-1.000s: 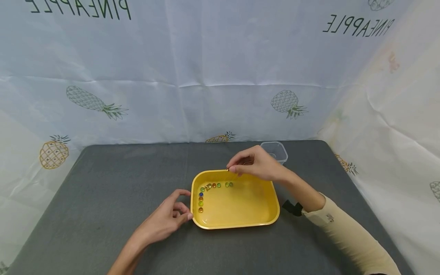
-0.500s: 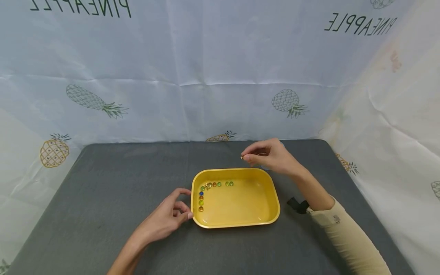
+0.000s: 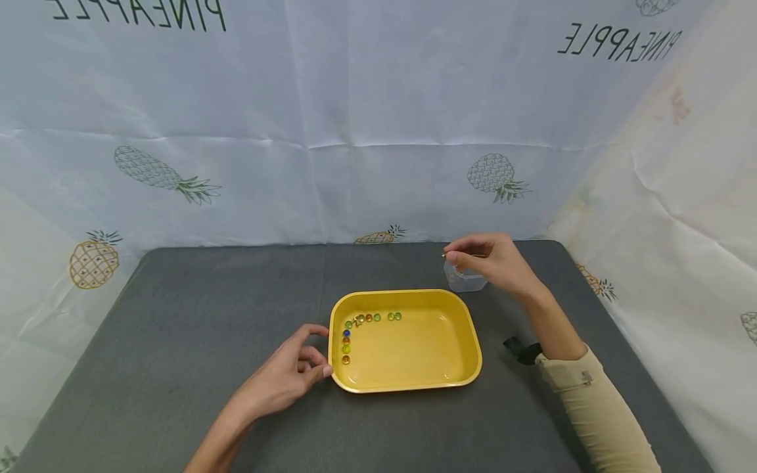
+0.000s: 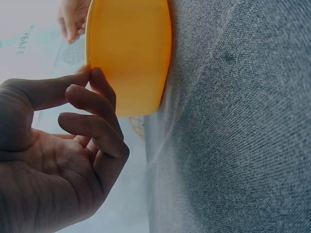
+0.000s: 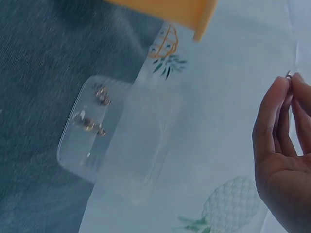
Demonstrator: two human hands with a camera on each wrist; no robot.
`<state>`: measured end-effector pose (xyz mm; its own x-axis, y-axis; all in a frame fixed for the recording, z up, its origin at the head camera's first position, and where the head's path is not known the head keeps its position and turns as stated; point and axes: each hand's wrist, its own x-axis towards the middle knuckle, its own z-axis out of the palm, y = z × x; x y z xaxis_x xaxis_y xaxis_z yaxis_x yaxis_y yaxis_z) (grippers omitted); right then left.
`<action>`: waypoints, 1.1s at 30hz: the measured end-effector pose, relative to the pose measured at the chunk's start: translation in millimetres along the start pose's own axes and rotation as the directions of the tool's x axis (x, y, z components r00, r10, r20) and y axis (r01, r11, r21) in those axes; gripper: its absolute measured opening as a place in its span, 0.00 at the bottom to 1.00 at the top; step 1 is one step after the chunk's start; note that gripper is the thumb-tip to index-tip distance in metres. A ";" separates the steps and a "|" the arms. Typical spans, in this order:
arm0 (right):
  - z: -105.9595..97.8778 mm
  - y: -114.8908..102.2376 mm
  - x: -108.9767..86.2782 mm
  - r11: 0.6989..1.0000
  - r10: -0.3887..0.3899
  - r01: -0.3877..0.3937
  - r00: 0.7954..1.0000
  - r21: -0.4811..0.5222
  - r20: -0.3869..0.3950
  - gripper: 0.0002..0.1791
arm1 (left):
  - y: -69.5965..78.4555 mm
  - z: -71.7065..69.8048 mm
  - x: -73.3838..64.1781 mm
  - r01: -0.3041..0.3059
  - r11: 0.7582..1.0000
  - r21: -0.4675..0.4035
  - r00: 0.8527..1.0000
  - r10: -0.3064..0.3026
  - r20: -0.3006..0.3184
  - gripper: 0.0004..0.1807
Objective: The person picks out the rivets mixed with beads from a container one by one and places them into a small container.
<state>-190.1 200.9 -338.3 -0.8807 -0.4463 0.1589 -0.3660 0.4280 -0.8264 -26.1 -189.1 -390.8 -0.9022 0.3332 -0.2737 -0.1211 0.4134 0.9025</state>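
Note:
The yellow tray (image 3: 408, 389) has several coloured glass marbles (image 3: 346, 340) lined along its left side and part of its far side, with a small gold piece (image 3: 357, 322) among them near the corner. My left hand (image 3: 290, 374) holds the tray's left rim with thumb and index fingertips; its other fingers are curled. Between thumb and fingertips, my right hand (image 3: 493, 263) pinches a tiny shiny gold piece (image 5: 289, 74), too small to make out. That hand is raised over the clear plastic container (image 3: 464, 282), where several small gold-coloured pieces (image 5: 90, 124) lie.
A dark grey cloth (image 3: 236, 289) covers the table. Behind it hangs a white curtain (image 3: 378, 98) printed with pineapples. A black strap (image 3: 520, 350) hangs by the right wrist, below a beige sleeve (image 3: 591, 401).
My right hand has moved right and away from the tray's far rim to the clear container, with the gold piece still pinched. The left hand and the marbles have stayed put.

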 end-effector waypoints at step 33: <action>-12.9 51.5 2.6 0.987 0.020 -0.039 0.992 -0.158 -0.124 0.10 | 1.1 0.0 -0.1 0.001 1.000 -0.004 1.000 -0.001 0.003 0.34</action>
<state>-215.1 232.0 -373.5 -0.9182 -0.3372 0.2081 -0.3740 0.5643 -0.7360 -26.1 -188.7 -389.8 -0.9009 0.3353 -0.2756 -0.1236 0.4106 0.9034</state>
